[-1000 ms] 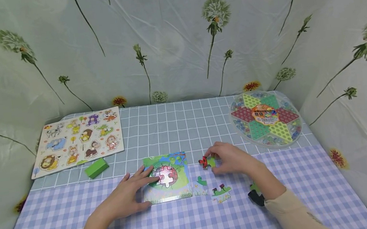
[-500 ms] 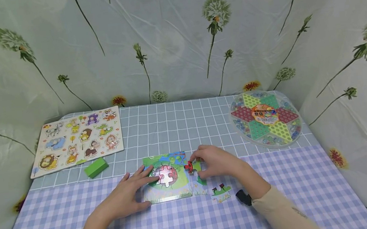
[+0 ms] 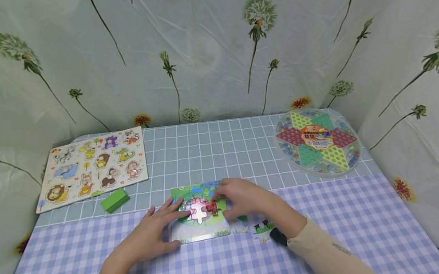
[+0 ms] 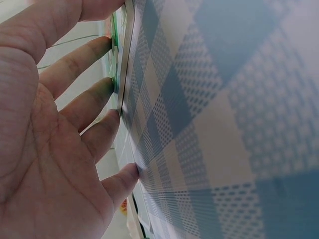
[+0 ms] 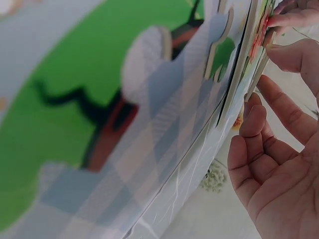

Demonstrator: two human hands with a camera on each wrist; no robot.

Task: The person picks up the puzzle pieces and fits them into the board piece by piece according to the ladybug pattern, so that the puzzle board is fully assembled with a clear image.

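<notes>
A square jigsaw board (image 3: 201, 235) with a ladybird picture lies on the checked cloth. My left hand (image 3: 155, 233) rests with spread, nearly straight fingers on its left side; the left wrist view shows fingertips at the board's edge. Over the board's right side, my right hand (image 3: 247, 196) pinches a red, black and green jigsaw piece (image 3: 211, 207) between thumb and fingers. Whether the piece touches the board is unclear. Two loose pieces lie right of the board: a green and pale one (image 3: 239, 227), partly hidden, and one with dark feet (image 3: 262, 229), large in the right wrist view.
An animal peg puzzle (image 3: 94, 168) lies at the back left, with a green block (image 3: 115, 200) in front of it. At the back right is a round Chinese checkers box (image 3: 318, 142) with marbles. A floral curtain (image 3: 212, 66) hangs behind the table.
My right hand has carried the jigsaw piece leftward from the cloth onto the board's right side. The left hand has stayed in place on the board.
</notes>
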